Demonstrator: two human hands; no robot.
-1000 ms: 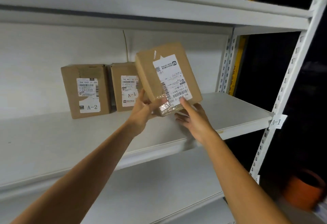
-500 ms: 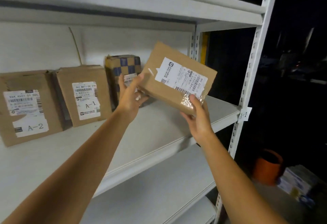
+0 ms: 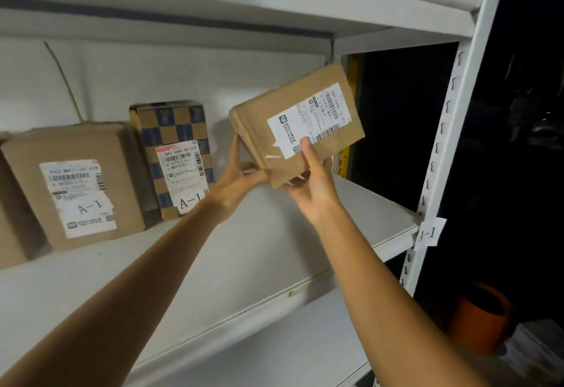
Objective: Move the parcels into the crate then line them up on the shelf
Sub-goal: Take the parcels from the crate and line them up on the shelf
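One tilted parcel (image 3: pixel 259 124) gripped by left hand (image 3: pixel 235 179), right hand (image 3: pixel 314 182); three upright parcels (image 3: pixel 73 179) (image 3: pixel 174 154) (image 3: pixel 9 228) on shelf (image 3: pixel 274 249).

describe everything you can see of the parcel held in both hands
The parcel is a plain brown cardboard box with a white barcoded label on its front. Tilted, it hangs above the shelf, right of the checkered box. The left hand grips its lower left corner; the right hand pinches its bottom, thumb on the label.

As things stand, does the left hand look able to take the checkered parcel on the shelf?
Probably not yet: the left hand holds the tilted parcel with the right hand. The path to the checkered parcel looks unobstructed.
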